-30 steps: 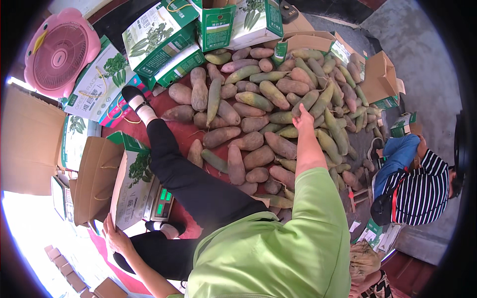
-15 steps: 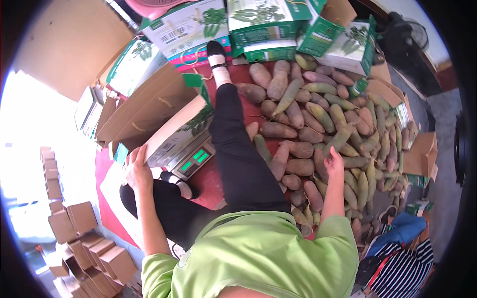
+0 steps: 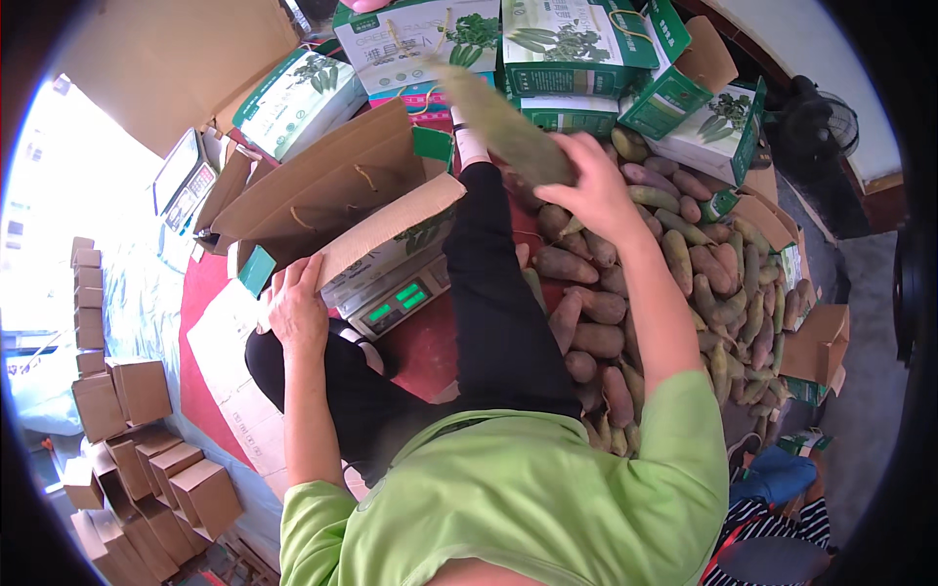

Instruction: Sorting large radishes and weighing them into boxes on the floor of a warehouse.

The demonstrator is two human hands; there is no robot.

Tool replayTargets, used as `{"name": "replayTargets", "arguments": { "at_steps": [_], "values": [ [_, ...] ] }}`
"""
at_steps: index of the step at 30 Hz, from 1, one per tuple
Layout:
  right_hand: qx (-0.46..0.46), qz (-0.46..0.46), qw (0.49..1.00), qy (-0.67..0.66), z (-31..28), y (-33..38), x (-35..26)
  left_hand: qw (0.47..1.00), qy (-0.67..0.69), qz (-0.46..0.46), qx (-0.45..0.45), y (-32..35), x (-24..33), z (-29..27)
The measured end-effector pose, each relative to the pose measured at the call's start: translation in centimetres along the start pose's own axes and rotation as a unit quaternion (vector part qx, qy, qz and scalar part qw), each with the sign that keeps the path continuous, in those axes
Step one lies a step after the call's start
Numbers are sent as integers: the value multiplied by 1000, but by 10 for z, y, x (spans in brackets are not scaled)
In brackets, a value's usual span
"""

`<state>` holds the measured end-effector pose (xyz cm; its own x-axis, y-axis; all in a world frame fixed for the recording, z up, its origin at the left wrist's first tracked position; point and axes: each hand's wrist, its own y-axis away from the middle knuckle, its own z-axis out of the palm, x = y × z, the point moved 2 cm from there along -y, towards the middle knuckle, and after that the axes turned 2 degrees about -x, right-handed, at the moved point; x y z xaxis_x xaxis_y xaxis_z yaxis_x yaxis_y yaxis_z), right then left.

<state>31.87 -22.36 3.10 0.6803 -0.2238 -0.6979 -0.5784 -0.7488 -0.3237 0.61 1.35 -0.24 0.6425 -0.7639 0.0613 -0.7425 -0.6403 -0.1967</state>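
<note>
My right hand [image 3: 591, 190] is raised over the heap and grips a long greenish root [image 3: 498, 122], blurred by motion. Below it lies a big pile of purple and green sweet potatoes [image 3: 684, 283] on the red floor mat [image 3: 420, 347]. My left hand [image 3: 296, 308] rests on the open flap of a green-and-white carton [image 3: 376, 239] that sits on a digital scale [image 3: 396, 298]. My outstretched leg in black trousers [image 3: 493, 293] lies between the scale and the pile.
Printed green-and-white cartons [image 3: 576, 44] stand along the far side. Large brown cardboard sheets [image 3: 176, 59] lie at the upper left, and small brown boxes [image 3: 137, 430] are stacked at the lower left. A second scale [image 3: 186, 181] is at left. Another person in a striped top [image 3: 772, 547] sits at the lower right.
My right hand has lifted off the pile with a long greenish root and swung up toward the carton. My left hand moved to the carton flap. The view turned left.
</note>
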Motion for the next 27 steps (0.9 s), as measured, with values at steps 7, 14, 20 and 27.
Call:
{"name": "replayTargets", "arguments": {
  "at_steps": [7,14,20,27],
  "values": [
    [-79,-144,976,146,97,-73,-66,1000,0,-1,5,1,-2,5],
    [78,-39,995,53,128,-61,-34,1000,2,14,-18,1,-4,10],
    [179,67,981,41,81,48,62,992,84,75,48,3,-3,-4],
    [81,369,908,182,44,254,152,897,315,158,267,54,8,-113]
  ]
}}
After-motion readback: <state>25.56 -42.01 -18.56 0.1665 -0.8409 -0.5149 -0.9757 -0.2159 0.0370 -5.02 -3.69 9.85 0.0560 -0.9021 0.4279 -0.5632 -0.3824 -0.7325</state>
